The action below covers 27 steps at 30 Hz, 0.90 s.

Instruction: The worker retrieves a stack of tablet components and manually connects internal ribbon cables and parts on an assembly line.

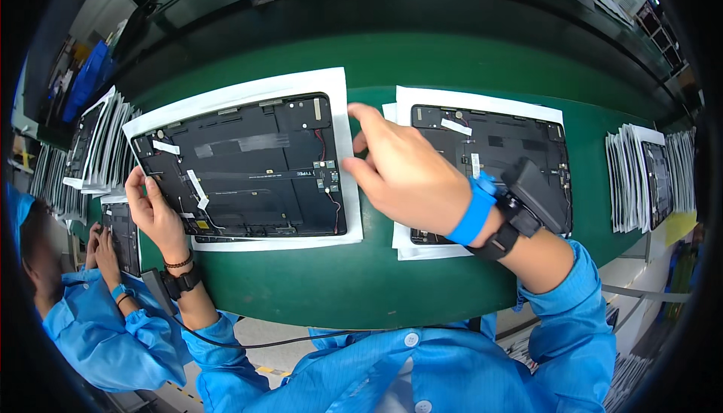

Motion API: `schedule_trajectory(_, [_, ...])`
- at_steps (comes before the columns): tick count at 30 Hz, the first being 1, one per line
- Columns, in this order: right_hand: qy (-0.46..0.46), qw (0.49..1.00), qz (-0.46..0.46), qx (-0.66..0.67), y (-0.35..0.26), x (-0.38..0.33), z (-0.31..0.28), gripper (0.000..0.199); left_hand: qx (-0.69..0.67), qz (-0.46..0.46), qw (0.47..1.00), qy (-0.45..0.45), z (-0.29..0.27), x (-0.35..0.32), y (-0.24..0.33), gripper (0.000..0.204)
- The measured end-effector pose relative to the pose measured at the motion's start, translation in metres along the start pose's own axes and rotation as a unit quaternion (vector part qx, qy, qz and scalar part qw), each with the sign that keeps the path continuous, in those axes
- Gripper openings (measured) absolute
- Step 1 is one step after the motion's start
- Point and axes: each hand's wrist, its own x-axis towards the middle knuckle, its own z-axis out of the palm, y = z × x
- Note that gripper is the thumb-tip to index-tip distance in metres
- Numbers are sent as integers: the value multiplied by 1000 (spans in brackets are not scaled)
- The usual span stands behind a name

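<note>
A black tablet housing (241,187) with thin wires, white tape strips and a small connector board lies on a white foam sheet (354,221), tilted slightly. My left hand (156,213) grips its lower left edge, the thumb on top and the fingers at the side. Beside the sheet's right edge is my right hand (410,168), thumb and forefinger spread, holding nothing that I can see. Under my right wrist, a second tablet housing (520,131) of the same kind rests on its own white sheets (425,253).
Both housings are on a green table (301,285). Upright stacks of sheets with housings stand at the left (105,142) and right (629,179). A co-worker in blue (113,338) handles another housing (120,236) at the left. A dark ledge (376,6) runs along the back.
</note>
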Motion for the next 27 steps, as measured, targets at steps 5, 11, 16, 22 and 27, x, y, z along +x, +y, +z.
schedule_trajectory(5, [-62,965,129,222,3,12,1,29,-25,-20,999,0,1,0,-3,23])
schedule_trajectory(11, [-76,890,160,420,8,-5,9,23,-56,-74,995,-31,5,3,12,24])
schedule_trajectory(16, [-91,926,155,332,-1,-7,4,14,-56,-133,985,-100,-3,10,16,24])
schedule_trajectory(22, [-29,955,137,260,-15,6,-6,15,-152,-300,927,-168,-18,35,33,36])
schedule_trajectory(27, [-29,970,128,203,-14,14,-4,16,-153,-299,926,-170,-8,35,37,35])
